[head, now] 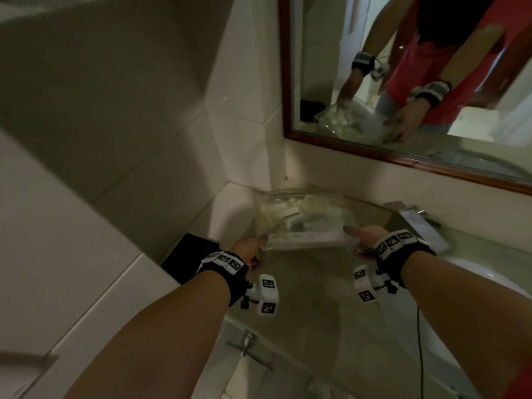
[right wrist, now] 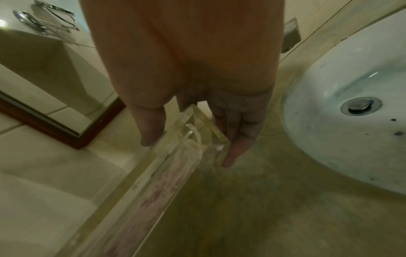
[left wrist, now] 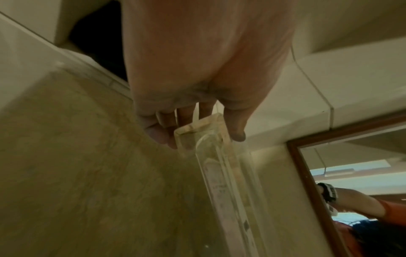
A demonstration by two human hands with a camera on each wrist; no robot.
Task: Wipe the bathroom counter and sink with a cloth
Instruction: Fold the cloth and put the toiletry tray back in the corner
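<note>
A clear acrylic tray [head: 302, 223] of small pale toiletry bottles is in the back left corner of the beige stone counter [head: 316, 283]. My left hand [head: 253, 246] grips its left end, thumb on one side and fingers on the other [left wrist: 162, 137]. My right hand [head: 362, 237] grips the right end the same way, around the tray's corner [right wrist: 197, 139]. Whether the tray rests on the counter or hangs just above it I cannot tell. The white sink [right wrist: 351, 139] with its metal drain [right wrist: 360, 106] lies right of my right hand. No cloth is in view.
A wood-framed mirror [head: 403, 82] hangs above the counter and reflects my arms and the tray. A chrome faucet [head: 414, 217] stands behind the sink. A black object [head: 190, 254] sits at the counter's left end against the tiled wall. A valve [head: 247, 344] sticks out below the counter edge.
</note>
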